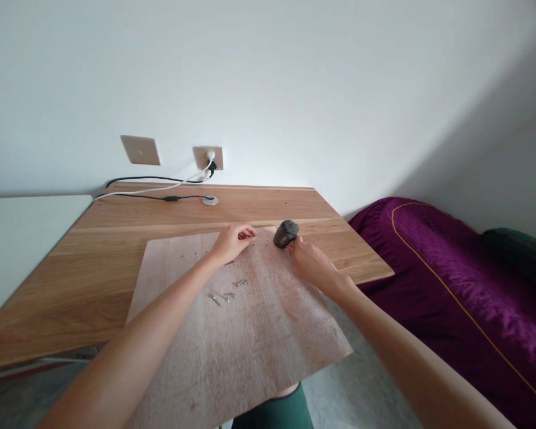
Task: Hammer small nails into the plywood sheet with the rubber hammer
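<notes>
My right hand (312, 263) is closed around the handle of a hammer; its dark, worn, blocky head (286, 234) is raised just over the far right part of a thin plywood board (250, 339). The handle is mostly hidden in my fist. Near the board's far edge, my left hand (236, 243) has its fingers pinched together low over the wood. What they hold, if anything, is too small to tell. Several shiny metal screws or nails (227, 296) lie loose at the board's middle. A row of small dark dots runs along its far side.
The board rests on a wooden desk (102, 286) and overhangs its front edge above my knee (277, 411). Black and white cables (161, 189) run to a wall socket (208, 158). A white surface (27, 244) stands left, a purple-covered bed or couch (438, 298) right.
</notes>
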A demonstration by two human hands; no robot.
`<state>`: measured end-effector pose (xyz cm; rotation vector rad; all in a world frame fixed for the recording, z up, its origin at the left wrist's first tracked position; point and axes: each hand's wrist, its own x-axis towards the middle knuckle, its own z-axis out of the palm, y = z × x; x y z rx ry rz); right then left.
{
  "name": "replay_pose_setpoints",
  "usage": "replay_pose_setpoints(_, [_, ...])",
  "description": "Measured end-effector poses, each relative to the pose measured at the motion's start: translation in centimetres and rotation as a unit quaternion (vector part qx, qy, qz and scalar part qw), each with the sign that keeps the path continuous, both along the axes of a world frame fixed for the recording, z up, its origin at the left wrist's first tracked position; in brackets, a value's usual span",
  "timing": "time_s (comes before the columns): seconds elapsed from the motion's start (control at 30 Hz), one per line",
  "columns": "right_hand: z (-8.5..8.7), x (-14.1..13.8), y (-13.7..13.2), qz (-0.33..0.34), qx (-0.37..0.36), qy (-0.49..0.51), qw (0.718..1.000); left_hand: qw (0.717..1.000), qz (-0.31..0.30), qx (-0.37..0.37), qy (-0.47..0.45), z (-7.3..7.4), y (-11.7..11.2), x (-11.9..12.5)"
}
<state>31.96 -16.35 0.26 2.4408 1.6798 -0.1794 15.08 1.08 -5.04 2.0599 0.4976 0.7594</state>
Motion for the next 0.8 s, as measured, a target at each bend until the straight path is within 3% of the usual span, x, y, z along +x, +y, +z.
replay_pose_setpoints(0.2, [0.3,-0.3,0.1,-0.048,0.026,0.016,0.998,1.0,-0.003,0.008,0.011,0.0,-0.5,0.2])
replay_pose_setpoints(0.47, [0.1,0.3,0.1,-0.042,0.042,0.054,0.997,1.0,0.004,0.026,0.009,-0.4,-0.4,0.3])
replay_pose_setpoints(0.63, [1.0,1.5,0.8,-0.012,0.063,0.109,0.992,0.999,0.008,0.042,0.015,-0.4,-0.5,0.3])
replay_pose_setpoints(0.8, [1.8,2.3,1.6,-0.032,0.034,0.202,0.978,0.998,0.006,0.063,0.014,-0.4,-0.5,0.3])
